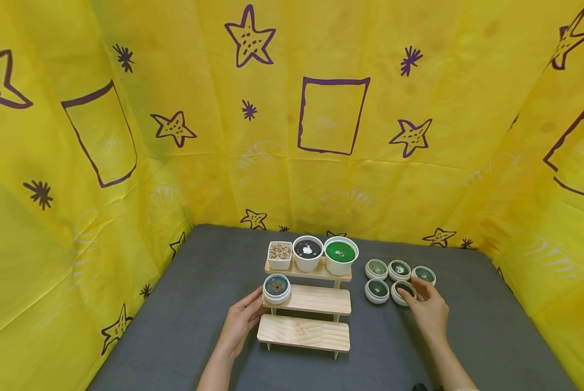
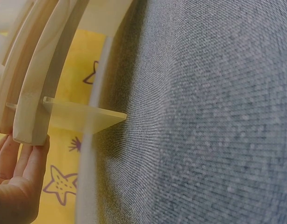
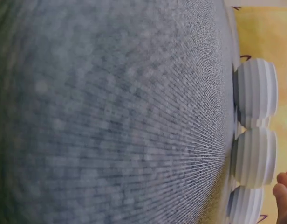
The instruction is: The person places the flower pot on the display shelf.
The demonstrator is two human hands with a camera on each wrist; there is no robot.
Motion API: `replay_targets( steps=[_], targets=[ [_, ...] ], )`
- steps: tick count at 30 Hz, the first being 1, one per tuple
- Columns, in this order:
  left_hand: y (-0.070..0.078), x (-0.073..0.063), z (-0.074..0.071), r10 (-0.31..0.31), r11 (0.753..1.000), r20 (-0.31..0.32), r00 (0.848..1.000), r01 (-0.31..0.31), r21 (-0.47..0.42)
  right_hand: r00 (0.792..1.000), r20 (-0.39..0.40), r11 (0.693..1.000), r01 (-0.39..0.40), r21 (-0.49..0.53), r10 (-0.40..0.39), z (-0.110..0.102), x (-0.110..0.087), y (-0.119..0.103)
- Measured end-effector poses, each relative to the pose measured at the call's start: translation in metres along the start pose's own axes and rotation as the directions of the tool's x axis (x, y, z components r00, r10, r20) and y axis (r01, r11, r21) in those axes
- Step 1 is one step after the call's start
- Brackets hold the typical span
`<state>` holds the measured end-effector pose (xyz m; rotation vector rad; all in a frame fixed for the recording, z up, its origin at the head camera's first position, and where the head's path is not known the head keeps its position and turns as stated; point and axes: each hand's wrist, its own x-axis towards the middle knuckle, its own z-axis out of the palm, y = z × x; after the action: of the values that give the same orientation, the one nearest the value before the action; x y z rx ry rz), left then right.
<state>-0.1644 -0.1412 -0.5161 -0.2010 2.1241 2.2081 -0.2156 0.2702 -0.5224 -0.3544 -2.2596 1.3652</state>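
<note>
My left hand is at the left end of a three-tier wooden stand, its fingers touching the end of a board in the left wrist view. Just above those fingers, a small white ribbed jar with a teal top sits on the middle tier. On the right, my right hand reaches over a white jar with dark green contents, thumb and fingers spread across its rim. Fingertips show close beside a ribbed jar in the right wrist view.
On the top tier stand a square cup of tan bits, a cup with dark contents and a green-filled cup. Several similar jars cluster right of the stand on the grey table. Yellow cloth hangs behind.
</note>
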Motion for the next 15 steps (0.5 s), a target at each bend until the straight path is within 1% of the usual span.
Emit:
replay_targets(
  steps=[7, 15],
  targets=[
    [-0.001, 0.0, 0.0, 0.002, 1.0, -0.001, 1.0, -0.002, -0.002, 0.997, 0.068, 0.998, -0.03, -0.047, 0.033, -0.003, 0.004, 0.008],
    [0.0, 0.0, 0.0, 0.003, 1.0, 0.0, 1.0, -0.003, -0.009, 0.992, 0.105, 0.994, -0.063, -0.088, 0.073, -0.005, 0.006, 0.015]
  ],
)
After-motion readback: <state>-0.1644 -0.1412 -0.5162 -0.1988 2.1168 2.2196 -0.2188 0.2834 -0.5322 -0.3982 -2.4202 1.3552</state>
